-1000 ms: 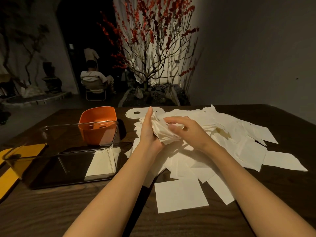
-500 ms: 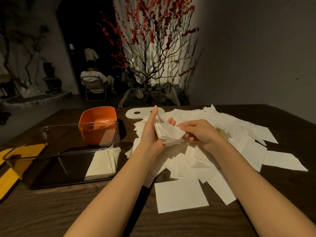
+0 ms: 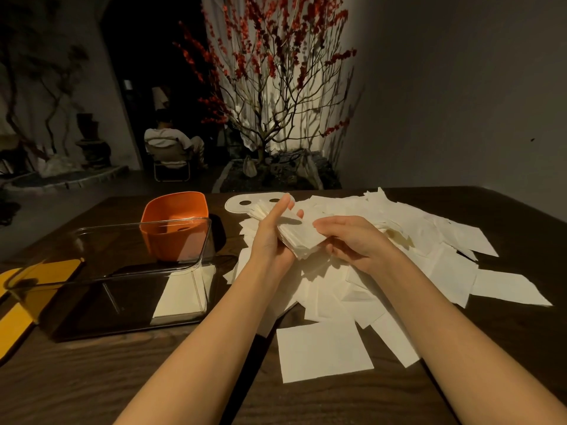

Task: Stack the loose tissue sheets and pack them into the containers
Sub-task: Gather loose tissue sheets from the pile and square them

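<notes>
Both hands meet above the table's middle: left hand point(image 3: 270, 237) cradles a thick, fanned stack of white tissue squares point(image 3: 299, 236), right hand point(image 3: 352, 240) pinches its near corner. Loose sheets point(image 3: 423, 240) sprawl toward three o'clock; clear container point(image 3: 122, 271) sits at nine o'clock.

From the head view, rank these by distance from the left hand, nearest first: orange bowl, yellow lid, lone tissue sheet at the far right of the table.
1. Orange bowl, just left of the left hand, behind the clear container.
2. Lone tissue sheet, far right, beyond the right hand.
3. Yellow lid, at the table's far left edge.
</notes>
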A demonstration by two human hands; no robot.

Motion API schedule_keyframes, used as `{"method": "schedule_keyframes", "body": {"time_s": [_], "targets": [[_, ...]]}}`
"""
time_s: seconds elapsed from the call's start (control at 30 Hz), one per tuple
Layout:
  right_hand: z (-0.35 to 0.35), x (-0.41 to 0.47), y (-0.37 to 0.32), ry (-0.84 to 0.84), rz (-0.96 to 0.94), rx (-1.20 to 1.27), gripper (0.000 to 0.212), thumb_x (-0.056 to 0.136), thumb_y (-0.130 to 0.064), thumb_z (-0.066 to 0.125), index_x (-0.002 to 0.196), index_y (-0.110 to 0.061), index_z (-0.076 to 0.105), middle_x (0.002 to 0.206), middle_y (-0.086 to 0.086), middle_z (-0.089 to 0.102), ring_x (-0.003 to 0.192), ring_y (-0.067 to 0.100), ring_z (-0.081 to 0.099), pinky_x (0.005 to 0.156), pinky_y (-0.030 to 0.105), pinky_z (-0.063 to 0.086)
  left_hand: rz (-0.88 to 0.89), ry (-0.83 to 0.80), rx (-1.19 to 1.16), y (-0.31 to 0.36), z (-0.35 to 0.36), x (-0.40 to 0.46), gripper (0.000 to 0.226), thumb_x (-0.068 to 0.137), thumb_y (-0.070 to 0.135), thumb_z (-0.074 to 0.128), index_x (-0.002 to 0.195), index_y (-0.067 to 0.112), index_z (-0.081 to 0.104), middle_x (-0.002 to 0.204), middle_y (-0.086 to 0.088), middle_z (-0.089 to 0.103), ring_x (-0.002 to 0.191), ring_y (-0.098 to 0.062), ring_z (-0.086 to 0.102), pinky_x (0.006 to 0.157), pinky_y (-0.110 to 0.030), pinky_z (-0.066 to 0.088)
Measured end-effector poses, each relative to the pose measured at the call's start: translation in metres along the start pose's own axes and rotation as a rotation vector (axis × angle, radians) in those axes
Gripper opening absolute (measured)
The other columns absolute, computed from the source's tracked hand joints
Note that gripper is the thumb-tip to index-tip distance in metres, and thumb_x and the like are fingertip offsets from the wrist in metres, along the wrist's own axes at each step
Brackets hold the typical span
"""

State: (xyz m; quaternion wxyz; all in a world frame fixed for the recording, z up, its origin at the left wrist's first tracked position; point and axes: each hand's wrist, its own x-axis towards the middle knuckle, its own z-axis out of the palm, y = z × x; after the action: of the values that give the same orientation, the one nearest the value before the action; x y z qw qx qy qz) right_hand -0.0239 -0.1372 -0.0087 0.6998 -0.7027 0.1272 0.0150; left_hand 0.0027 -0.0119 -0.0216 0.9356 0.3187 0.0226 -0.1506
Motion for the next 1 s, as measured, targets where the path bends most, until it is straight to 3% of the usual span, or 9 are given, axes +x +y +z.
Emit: {"method": "schedule_keyframes", "body": {"time_s": [0.13, 0.27, 0.4, 0.5, 0.67, 0.77, 0.87, 0.93, 1.0], "targets": [[0.002, -0.004, 0.001, -0.039, 0.015, 0.188, 0.009, 0.086, -0.001, 0.066, 0.088, -0.009, 0.07, 0.096, 0.009, 0.066, 0.081, 0.018, 0.065, 0.051, 0.015, 0.053, -0.036, -0.012, 0.007, -0.003, -0.001, 0.001, 0.021, 0.083, 0.016, 0.07, 0.098, 0.01, 0.056, 0.098, -0.011, 0.06, 0.093, -0.024, 0.059, 0.103, -0.046, 0.044], [0.001, -0.002, 0.003, -0.027, -0.045, -0.01, 0.008, 0.087, -0.008, 0.068, 0.087, -0.015, 0.071, 0.093, 0.006, 0.068, 0.076, 0.013, 0.065, 0.055, 0.018, 0.053, 0.0, 0.005, 0.09, -0.001, -0.002, 0.002, 0.027, 0.081, 0.015, 0.071, 0.106, 0.009, 0.062, 0.085, -0.009, 0.064, 0.066, -0.021, 0.068, 0.069, -0.039, 0.055], [0.004, -0.001, 0.002, -0.026, -0.125, -0.13, 0.006, 0.093, -0.02, 0.062, 0.086, -0.021, 0.062, 0.095, -0.001, 0.064, 0.087, 0.012, 0.06, 0.062, 0.016, 0.051, 0.071, 0.072, 0.023, 0.002, -0.001, 0.002, 0.039, 0.084, 0.013, 0.069, 0.12, 0.01, 0.057, 0.095, -0.01, 0.065, 0.085, -0.02, 0.063, 0.083, -0.04, 0.052], [0.006, -0.005, 0.0, -0.143, -0.122, -0.033, 0.012, 0.094, -0.027, 0.059, 0.084, -0.024, 0.055, 0.084, -0.009, 0.06, 0.078, 0.007, 0.059, 0.06, 0.015, 0.052, 0.092, 0.053, -0.029, 0.002, 0.001, -0.001, 0.02, 0.088, 0.021, 0.063, 0.105, 0.011, 0.058, 0.095, -0.011, 0.065, 0.088, -0.021, 0.063, 0.095, -0.04, 0.048], [0.007, -0.002, 0.006, -0.318, -0.045, -0.046, 0.02, 0.091, -0.024, 0.064, 0.107, -0.012, 0.063, 0.103, 0.004, 0.068, 0.098, 0.019, 0.066, 0.083, 0.031, 0.058, 0.056, -0.016, 0.01, 0.003, -0.006, -0.006, 0.025, 0.092, 0.028, 0.049, 0.095, 0.005, 0.059, 0.073, -0.01, 0.068, 0.075, -0.02, 0.059, 0.073, -0.032, 0.048], [0.007, -0.005, 0.009, -0.35, -0.022, -0.005, 0.013, 0.09, -0.019, 0.065, 0.1, -0.012, 0.066, 0.103, 0.005, 0.07, 0.097, 0.02, 0.068, 0.073, 0.028, 0.06, 0.065, -0.012, 0.014, 0.003, -0.01, -0.011, 0.022, 0.091, 0.025, 0.047, 0.091, 0.005, 0.057, 0.067, -0.01, 0.068, 0.073, -0.02, 0.058, 0.075, -0.033, 0.047], [0.007, -0.006, 0.014, -0.212, -0.15, -0.132, 0.016, 0.093, -0.022, 0.06, 0.104, -0.013, 0.068, 0.097, 0.003, 0.072, 0.083, 0.015, 0.07, 0.056, 0.02, 0.055, 0.069, 0.041, 0.028, 0.005, -0.015, -0.012, 0.022, 0.09, 0.024, 0.049, 0.09, 0.005, 0.058, 0.078, -0.012, 0.064, 0.075, -0.022, 0.059, 0.08, -0.037, 0.047], [0.005, -0.001, 0.019, -0.023, -0.304, -0.238, 0.016, 0.094, -0.012, 0.058, 0.105, -0.009, 0.068, 0.088, 0.007, 0.07, 0.07, 0.015, 0.066, 0.057, 0.023, 0.055, 0.045, 0.075, 0.07, 0.007, -0.018, -0.01, 0.023, 0.088, 0.026, 0.051, 0.091, 0.005, 0.058, 0.082, -0.01, 0.059, 0.072, -0.02, 0.056, 0.075, -0.035, 0.047], [0.002, 0.006, 0.023, 0.142, -0.447, -0.373, 0.016, 0.093, -0.007, 0.057, 0.103, -0.013, 0.069, 0.089, 0.005, 0.069, 0.072, 0.014, 0.065, 0.061, 0.023, 0.054, 0.024, 0.096, 0.11, 0.007, -0.02, -0.007, 0.023, 0.087, 0.027, 0.051, 0.09, 0.005, 0.057, 0.081, -0.01, 0.054, 0.071, -0.018, 0.052, 0.072, -0.033, 0.045]]}}
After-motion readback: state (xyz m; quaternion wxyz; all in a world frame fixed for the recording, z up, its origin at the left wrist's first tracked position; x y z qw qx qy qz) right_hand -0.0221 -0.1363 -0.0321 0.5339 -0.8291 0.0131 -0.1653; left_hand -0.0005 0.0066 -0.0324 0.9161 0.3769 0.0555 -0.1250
